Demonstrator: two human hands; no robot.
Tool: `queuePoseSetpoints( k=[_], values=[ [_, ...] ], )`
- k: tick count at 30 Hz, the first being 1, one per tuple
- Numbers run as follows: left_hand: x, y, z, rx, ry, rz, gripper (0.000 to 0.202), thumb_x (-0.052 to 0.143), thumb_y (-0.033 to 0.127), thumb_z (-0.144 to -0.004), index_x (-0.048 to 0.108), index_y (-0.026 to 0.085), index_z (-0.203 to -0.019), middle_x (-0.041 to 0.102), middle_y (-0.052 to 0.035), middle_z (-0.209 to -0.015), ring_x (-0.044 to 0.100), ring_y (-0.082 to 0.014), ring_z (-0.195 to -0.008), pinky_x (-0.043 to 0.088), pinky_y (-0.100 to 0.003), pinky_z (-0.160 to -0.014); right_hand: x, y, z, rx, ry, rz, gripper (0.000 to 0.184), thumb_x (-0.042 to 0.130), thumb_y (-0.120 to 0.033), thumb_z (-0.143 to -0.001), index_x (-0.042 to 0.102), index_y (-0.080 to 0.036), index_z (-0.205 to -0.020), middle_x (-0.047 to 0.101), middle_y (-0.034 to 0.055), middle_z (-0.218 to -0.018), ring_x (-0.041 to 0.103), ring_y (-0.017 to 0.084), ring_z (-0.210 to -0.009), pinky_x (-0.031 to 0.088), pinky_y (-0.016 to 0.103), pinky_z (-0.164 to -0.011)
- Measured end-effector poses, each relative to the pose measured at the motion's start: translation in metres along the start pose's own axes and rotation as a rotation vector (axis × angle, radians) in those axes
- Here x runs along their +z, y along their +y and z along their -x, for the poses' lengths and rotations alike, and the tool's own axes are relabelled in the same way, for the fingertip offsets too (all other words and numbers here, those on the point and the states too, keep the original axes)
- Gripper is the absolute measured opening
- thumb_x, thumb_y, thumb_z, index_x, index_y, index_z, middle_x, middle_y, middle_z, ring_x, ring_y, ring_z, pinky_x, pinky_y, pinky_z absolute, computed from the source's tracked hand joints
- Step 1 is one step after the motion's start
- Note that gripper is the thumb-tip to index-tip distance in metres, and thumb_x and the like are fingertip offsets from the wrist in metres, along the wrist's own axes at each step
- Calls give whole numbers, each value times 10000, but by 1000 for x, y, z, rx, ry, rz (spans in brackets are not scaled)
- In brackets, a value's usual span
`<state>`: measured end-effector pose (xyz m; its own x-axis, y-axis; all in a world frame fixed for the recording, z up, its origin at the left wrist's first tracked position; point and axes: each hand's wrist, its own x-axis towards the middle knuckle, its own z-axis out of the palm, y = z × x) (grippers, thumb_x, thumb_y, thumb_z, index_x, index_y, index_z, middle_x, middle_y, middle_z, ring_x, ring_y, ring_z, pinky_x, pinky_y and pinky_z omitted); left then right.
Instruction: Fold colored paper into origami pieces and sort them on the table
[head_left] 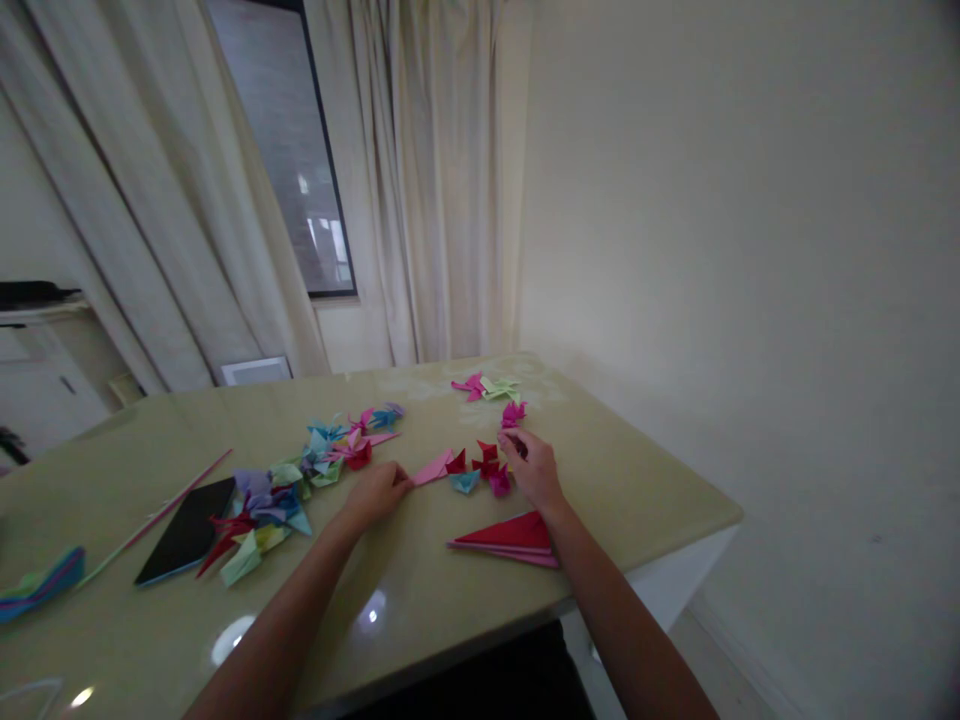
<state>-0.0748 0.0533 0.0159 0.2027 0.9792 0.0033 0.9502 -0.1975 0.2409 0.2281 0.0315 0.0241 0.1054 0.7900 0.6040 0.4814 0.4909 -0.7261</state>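
My left hand (381, 492) is pinched at the near left tip of a flat pink folded paper (433, 468) on the table. My right hand (534, 468) is closed, thumb and fingertips together, just right of a small cluster of folded paper pieces. What its fingers hold, if anything, is too small to tell. That cluster has red folded paper (486, 460), a light blue piece (465, 482) and a magenta piece (499, 482). Just beyond the right fingertips lies another magenta folded paper (514, 413). A stack of red and pink folded triangles (510, 540) lies by my right wrist.
Many colourful folded papers (262, 500) are heaped left of my left hand, beside a black tablet-like slab (187, 530) and a thin pink-green strip (169, 508). Pink and green pieces (499, 388) lie farther back. The table (645, 480) has its right corner near the wall.
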Motion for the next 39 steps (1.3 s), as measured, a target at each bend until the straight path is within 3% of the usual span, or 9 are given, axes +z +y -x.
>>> queuePoseSetpoints(
  k=[7,14,21,25,28,30,33,36,39],
  values=[
    [-4,-16,8,-42,-52,-6,216,591,319,-956,768,195,-961,810,-95,-1048,743,-236,-989,490,-282,-783,1,6,0,28,27,-51,290,598,-440,-985,770,-208,-970,794,72,-890,740,237,-781,561,339,-748],
    [-2,-24,4,-99,-36,-42,263,570,320,-962,762,149,-1018,789,-177,-1119,740,-282,-1047,512,-339,-865,0,4,-1,28,52,-33,313,590,-454,-987,774,-202,-969,788,68,-854,731,230,-769,552,326,-745],
    [2,-28,7,-79,-38,-4,255,529,313,-978,748,183,-971,796,-114,-1081,737,-232,-1011,506,-284,-826,0,1,0,50,60,-50,343,599,-486,-976,779,-194,-968,787,66,-837,725,224,-749,547,312,-733],
    [1,-25,11,-64,16,18,190,507,269,-980,662,187,-907,765,-125,-1064,714,-245,-1009,490,-303,-831,-1,-1,0,67,75,-64,375,596,-524,-966,777,-196,-954,785,68,-840,718,225,-748,541,315,-730],
    [-2,-12,13,-46,82,78,173,402,202,-1013,572,193,-979,740,-114,-1035,712,-209,-948,483,-288,-794,-2,-4,-1,84,77,-88,410,592,-560,-965,769,-191,-942,775,69,-842,706,219,-748,537,316,-738],
    [-1,3,15,19,193,190,184,332,197,-1037,514,206,-1014,718,-75,-960,701,-186,-849,481,-279,-741,-3,-10,-1,94,80,-122,444,584,-592,-970,762,-186,-947,755,62,-816,685,209,-728,529,308,-715],
    [9,34,24,201,378,333,174,335,276,-1061,483,231,-981,666,-20,-833,660,-191,-749,483,-292,-691,-12,-22,6,73,-26,-256,506,545,-635,-995,735,-189,-1139,733,42,-821,647,190,-683,522,295,-662],
    [26,64,39,428,416,363,176,382,295,-1064,518,243,-966,678,-18,-851,658,-194,-777,512,-310,-710,-29,-34,26,26,-207,-323,509,574,-611,-1006,681,-225,-1320,756,53,-968,682,197,-773,542,299,-708],
    [38,86,52,625,410,324,141,448,250,-1045,571,247,-978,709,-36,-874,661,-200,-782,530,-325,-708,-50,-37,52,12,-269,-197,346,713,-508,-955,767,-234,-1161,771,63,-1027,698,207,-835,541,294,-745]
  ],
)
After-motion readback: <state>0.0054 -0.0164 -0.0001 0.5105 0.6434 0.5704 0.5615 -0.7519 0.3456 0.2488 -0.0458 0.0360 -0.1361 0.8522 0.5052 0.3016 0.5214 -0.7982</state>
